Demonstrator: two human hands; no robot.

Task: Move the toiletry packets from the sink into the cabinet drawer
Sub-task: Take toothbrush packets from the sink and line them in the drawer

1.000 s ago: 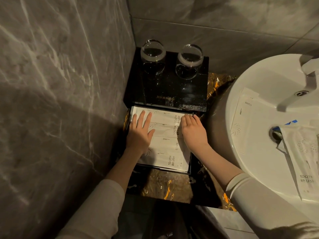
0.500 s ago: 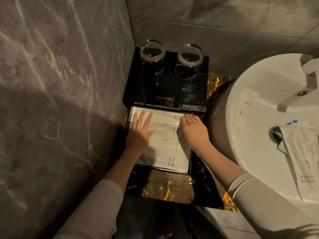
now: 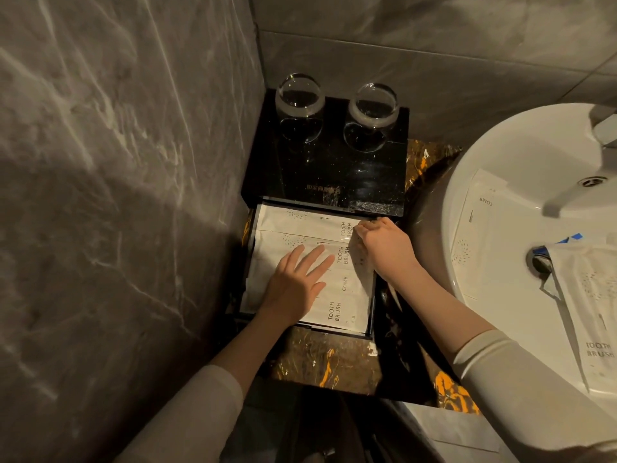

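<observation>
At the counter's back left corner, against the grey marble wall (image 3: 117,195), a small black cabinet (image 3: 334,175) stands with its drawer (image 3: 371,309) pulled out toward the counter's front edge. Two clear glasses (image 3: 299,98) (image 3: 373,106) sit side by side on the cabinet's top, near its back edge.

White toiletry packets (image 3: 350,292) fill the drawer in overlapping rows, their printed ends reading TOOTH BRUSH, TOOTH BRUSH, COMB and TOOTH BRUSH from back to front. The left hand (image 3: 293,285) lies flat on the middle of these packets, palm down, fingers (image 3: 317,259) straight and slightly spread, gripping nothing. The right hand (image 3: 384,245) is at the drawer's right back corner, fingers curled loosely over the right ends of the rear packets; whether it pinches a packet or merely presses on one cannot be told. Both forearms are bare, with pale sleeves (image 3: 500,372) pushed up toward the elbows.

To the right, the white sink (image 3: 467,182) takes up the counter's right side, with a faucet (image 3: 581,192) reaching over it. More packets lie inside the basin: a comb packet (image 3: 480,228) rests against the left wall, and a toothbrush packet (image 3: 591,312) lies across the drain (image 3: 537,260) toward the front rim, with a blue-edged packet (image 3: 572,238) peeking from beneath it.
</observation>
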